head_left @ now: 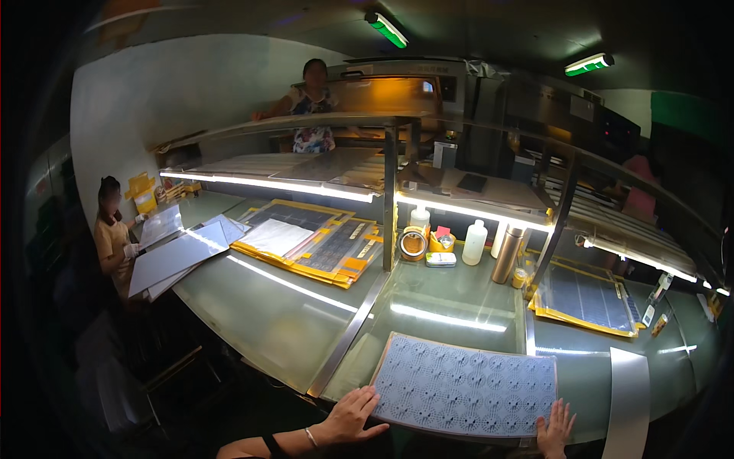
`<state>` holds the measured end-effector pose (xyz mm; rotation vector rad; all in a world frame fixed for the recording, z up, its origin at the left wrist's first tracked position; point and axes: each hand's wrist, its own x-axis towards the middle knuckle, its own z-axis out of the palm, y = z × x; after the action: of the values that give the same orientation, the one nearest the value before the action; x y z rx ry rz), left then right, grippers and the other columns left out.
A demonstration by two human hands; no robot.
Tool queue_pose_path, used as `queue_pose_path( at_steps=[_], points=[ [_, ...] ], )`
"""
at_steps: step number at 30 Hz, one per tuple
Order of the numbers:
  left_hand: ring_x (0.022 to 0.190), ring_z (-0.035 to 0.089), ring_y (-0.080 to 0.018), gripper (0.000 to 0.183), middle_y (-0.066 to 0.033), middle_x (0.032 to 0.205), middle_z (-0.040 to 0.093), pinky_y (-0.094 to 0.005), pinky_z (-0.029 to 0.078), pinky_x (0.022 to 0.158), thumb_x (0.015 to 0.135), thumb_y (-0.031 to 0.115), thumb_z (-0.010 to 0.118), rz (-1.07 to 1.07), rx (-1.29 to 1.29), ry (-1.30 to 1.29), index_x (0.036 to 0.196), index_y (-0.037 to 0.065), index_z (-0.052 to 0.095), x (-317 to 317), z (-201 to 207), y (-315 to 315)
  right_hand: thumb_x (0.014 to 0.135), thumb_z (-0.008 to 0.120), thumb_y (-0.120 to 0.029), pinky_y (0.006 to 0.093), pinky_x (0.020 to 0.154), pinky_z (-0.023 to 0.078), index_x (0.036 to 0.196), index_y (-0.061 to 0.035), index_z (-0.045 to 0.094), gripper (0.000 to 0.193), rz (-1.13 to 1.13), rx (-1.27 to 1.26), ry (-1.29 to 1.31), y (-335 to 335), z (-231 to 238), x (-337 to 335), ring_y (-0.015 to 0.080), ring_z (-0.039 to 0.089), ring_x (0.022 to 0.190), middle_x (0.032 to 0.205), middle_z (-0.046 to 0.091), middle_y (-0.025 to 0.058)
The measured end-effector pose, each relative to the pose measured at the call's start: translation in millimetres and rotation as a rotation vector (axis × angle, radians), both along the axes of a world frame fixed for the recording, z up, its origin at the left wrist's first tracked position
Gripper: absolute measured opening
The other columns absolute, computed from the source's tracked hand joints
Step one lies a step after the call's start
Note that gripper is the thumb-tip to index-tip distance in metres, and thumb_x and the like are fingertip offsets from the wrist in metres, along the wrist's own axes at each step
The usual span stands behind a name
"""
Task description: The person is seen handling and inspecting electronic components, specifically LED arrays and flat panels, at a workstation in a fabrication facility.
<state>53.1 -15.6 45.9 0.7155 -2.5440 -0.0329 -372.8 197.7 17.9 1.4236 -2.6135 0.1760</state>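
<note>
A flat rectangular panel (pixel 466 386), bluish-grey with rows of round dotted patterns, lies at the near edge of the glass-topped table in front of me. My left hand (pixel 350 418) rests at its near left corner, fingers stretched out and the thumb apart. At the near right corner, my right hand (pixel 556 431) is spread with its fingertips against the panel's edge. Neither hand is closed around anything. To the right of my right hand, a plain silvery sheet (pixel 628 402) reaches over the table's near edge.
Behind the panel stand a translucent bottle (pixel 474 243), a copper-coloured flask (pixel 508 257) and a tape roll (pixel 414 244). Yellow-edged film sheets (pixel 348 249) lie left, another stack (pixel 585 298) right. Metal posts (pixel 391 191) carry a lit shelf. A co-worker (pixel 115 237) handles panels at far left; another person (pixel 313 107) stands behind.
</note>
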Motion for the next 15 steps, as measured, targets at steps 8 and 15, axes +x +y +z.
queue_pose_path(
  at_steps=[8, 15],
  points=[
    [0.088, 0.059, -0.0301, 0.02, -0.0172, 0.094, 0.061, -0.034, 0.047, 0.076, 0.076, 0.014, 0.062, 0.175, 0.285, 0.591, 0.091, 0.001, 0.061, 41, 0, 41, 0.086, 0.046, -0.032, 0.0506, 0.106, 0.01, 0.133, -0.0097, 0.032, 0.055, -0.053, -0.114, -0.102, -12, 22, 14, 0.0322, 0.02, 0.13, 0.139, 0.026, 0.0161],
    [0.081, 0.06, -0.0238, 0.025, -0.0096, 0.092, 0.061, -0.0351, 0.051, 0.069, 0.083, 0.02, 0.059, 0.278, 1.922, 0.883, 0.1, 0.002, 0.057, 43, -47, 28, 0.087, 0.041, -0.033, 0.0498, 0.106, 0.007, 0.131, -0.0043, 0.034, 0.053, 0.037, 0.039, -0.025, -19, -14, -5, 0.0292, 0.013, 0.133, 0.141, 0.024, 0.0129]
  ],
)
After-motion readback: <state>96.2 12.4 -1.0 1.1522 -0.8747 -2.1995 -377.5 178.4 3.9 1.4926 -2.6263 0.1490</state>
